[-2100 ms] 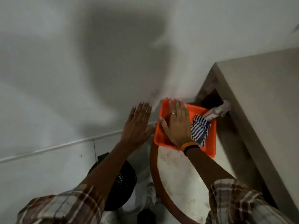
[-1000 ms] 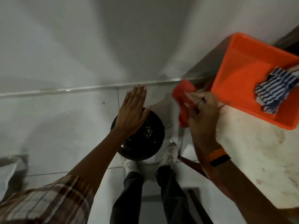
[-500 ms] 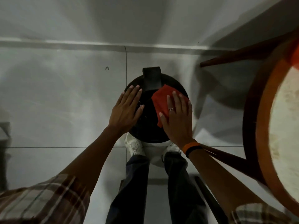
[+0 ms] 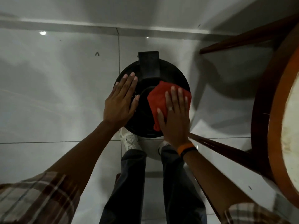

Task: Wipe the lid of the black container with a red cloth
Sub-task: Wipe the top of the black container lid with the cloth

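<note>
A round black container stands on the tiled floor in front of my feet, its glossy lid facing up with a black hinge block at the far edge. My left hand lies flat on the lid's left side, fingers straight and close together, holding nothing. My right hand presses a folded red cloth flat onto the lid's right half. The cloth pokes out beyond my fingertips and thumb; my palm hides the rest of it.
A round wooden table with a pale top fills the right edge, its dark legs slanting across the floor close to the container. The white wall base runs along the top. My white shoes stand just below the container.
My right hand took the red cloth from the orange tray on the table and brought it down onto the lid. The view swung down to the container. My left hand settled on the lid.
</note>
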